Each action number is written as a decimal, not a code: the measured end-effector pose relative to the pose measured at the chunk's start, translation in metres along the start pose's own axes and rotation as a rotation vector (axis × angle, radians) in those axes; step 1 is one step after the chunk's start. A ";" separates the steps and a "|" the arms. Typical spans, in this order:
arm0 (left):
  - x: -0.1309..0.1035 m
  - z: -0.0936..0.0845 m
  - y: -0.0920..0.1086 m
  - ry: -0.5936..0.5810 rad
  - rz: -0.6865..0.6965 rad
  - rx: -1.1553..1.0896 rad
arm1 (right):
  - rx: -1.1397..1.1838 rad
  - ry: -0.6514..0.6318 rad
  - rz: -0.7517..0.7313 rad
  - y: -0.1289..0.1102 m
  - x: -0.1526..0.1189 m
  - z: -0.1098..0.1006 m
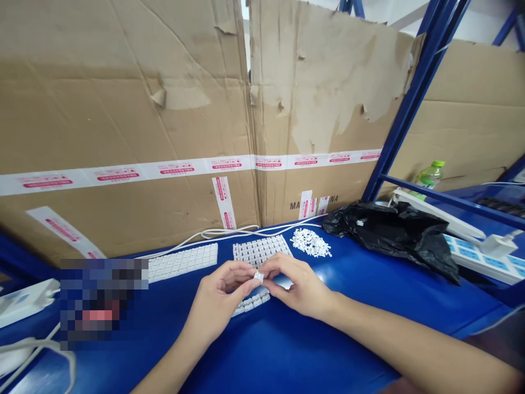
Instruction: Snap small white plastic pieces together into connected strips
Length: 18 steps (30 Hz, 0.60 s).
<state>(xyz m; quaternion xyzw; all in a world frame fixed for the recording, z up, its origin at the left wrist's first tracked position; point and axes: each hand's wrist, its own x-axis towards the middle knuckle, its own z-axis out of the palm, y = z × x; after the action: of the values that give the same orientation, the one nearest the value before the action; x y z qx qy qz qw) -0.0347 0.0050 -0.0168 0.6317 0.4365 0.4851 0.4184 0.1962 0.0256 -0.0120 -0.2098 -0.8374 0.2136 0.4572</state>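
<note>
Pinching the small white plastic piece [258, 277] in the clamped grip of left hand [216, 293] and right hand [302, 285], steady it squarely, clear of the white-parts heap [310, 242] at two o'clock.

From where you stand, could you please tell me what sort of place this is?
Probably a workshop bench, given the rows of white parts, the pile of white pieces and the blue frame.

One head-worn camera, close behind and above the left grip [217, 295] and right grip [303, 287], faces forward and down.
</note>
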 end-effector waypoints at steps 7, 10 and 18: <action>-0.005 -0.001 0.019 -0.124 -0.003 0.050 | -0.009 0.004 -0.061 -0.001 0.000 0.001; -0.002 -0.016 0.026 -0.047 0.105 0.344 | -0.033 -0.002 -0.043 0.002 0.000 -0.003; 0.037 -0.164 0.009 0.164 0.180 1.326 | -0.061 -0.018 0.009 0.017 -0.001 -0.012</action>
<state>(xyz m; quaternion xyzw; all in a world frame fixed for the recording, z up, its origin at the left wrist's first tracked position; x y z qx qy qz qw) -0.1886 0.0548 0.0304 0.7501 0.6178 0.1939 -0.1343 0.2094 0.0412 -0.0159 -0.2253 -0.8466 0.1920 0.4423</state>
